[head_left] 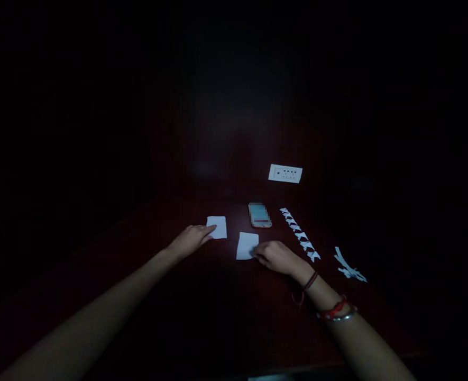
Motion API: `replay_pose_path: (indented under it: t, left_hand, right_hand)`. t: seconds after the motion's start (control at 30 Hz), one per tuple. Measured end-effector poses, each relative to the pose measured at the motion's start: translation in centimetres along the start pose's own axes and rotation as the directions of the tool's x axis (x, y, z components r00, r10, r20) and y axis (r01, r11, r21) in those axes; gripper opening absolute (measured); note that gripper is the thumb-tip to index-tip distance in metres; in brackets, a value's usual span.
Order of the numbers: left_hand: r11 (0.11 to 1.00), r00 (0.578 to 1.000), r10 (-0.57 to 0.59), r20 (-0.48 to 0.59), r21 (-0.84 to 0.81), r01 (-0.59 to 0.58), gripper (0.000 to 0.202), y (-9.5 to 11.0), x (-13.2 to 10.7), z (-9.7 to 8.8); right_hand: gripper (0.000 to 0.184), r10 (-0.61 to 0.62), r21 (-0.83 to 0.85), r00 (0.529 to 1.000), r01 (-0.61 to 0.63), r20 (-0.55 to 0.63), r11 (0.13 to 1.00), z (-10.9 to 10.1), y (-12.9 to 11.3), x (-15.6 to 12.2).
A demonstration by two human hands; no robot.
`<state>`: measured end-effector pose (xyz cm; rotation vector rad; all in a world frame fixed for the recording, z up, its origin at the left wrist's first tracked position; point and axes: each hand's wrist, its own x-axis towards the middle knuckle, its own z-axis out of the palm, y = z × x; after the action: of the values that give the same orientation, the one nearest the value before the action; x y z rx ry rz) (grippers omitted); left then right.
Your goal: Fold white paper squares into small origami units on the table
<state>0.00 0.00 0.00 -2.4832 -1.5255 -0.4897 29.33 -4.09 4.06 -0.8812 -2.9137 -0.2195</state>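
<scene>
Two small white paper pieces lie on the dark reddish table. My left hand (192,239) is open, its index finger stretched out onto the left paper square (220,230) and its thumb at the lower edge. Beside it, nearer to me, is the right paper square (247,245). My right hand (276,256) is closed, its curled fingertips at the right edge of that square. The fingertips are dark and blurred. Bracelets (339,311) circle my right wrist and forearm.
A phone (259,215) with a lit, pixelated screen lies behind the papers. To the right runs a row of small folded white papers (299,232), then a heap of thin paper strips (348,271). A white socket panel (285,173) is on the wall. Darkness hides the surroundings.
</scene>
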Motion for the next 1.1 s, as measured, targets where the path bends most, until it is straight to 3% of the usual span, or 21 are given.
replay_pose_path:
  t: [0.2,0.27,0.37,0.5,0.63,0.7,0.77,0.87,0.93,1.0,1.1]
  left_hand:
    - [0.999,0.998,0.046,-0.052,0.022,-0.045,0.036,1.0,-0.2,-0.6]
    - [0.995,0.992,0.101,-0.082,-0.003,-0.102,0.036,2.0,-0.3,-0.9]
    - [0.965,0.974,0.221,-0.042,-0.135,-0.225,0.038,4.1,-0.5,-1.5]
    - [0.904,0.977,0.209,-0.053,-0.371,-0.213,0.046,6.9,-0.6,-1.9]
    - [0.837,0.991,0.089,-0.101,-0.532,-0.129,0.044,8.8,-0.5,-1.9]
    - [0.807,0.993,0.028,-0.115,-0.584,-0.09,0.04,9.3,-0.6,-2.0]
    - [0.792,0.992,-0.035,-0.119,-0.609,-0.045,0.033,9.6,-0.6,-2.1]
    - [0.788,0.99,-0.098,-0.099,-0.615,0.017,0.028,9.9,-0.7,-2.1]
    - [0.814,0.991,-0.094,-0.1,-0.581,0.019,0.028,10.0,-0.9,-1.9]
    - [0.859,0.993,-0.026,-0.112,-0.511,-0.036,0.024,10.2,-1.0,-1.7]
    - [0.897,0.985,0.151,-0.081,-0.406,-0.171,0.018,10.4,-1.3,-1.3]
  right_hand:
    - [0.015,-0.045,-0.047,0.997,0.042,-0.06,0.998,0.0,-0.2,-0.1]
    - [0.014,-0.026,-0.085,0.993,0.016,-0.114,0.996,-0.4,-0.1,-0.2]
    - [0.014,0.023,-0.099,0.97,-0.048,-0.241,0.994,-1.3,0.1,-0.8]
    - [0.013,0.115,0.035,0.892,-0.111,-0.437,0.993,-1.9,0.3,-1.5]
    - [0.015,0.306,0.365,0.744,-0.089,-0.594,0.927,-1.4,0.5,-1.5]
    - [0.015,0.442,0.552,0.691,-0.074,-0.572,0.83,-0.9,0.6,-1.2]
    - [0.014,0.555,0.724,0.68,-0.053,-0.479,0.688,-0.1,0.8,-0.7]
    - [0.012,0.631,0.899,0.722,-0.029,-0.283,0.437,1.2,1.2,0.1]
    - [0.011,0.64,0.942,0.748,-0.062,-0.176,0.33,2.2,1.5,0.5]
    - [0.012,0.648,0.942,0.752,-0.118,-0.121,0.313,3.1,1.8,0.7]
    - [0.015,0.652,0.905,0.752,-0.208,-0.096,0.372,4.1,2.3,0.5]
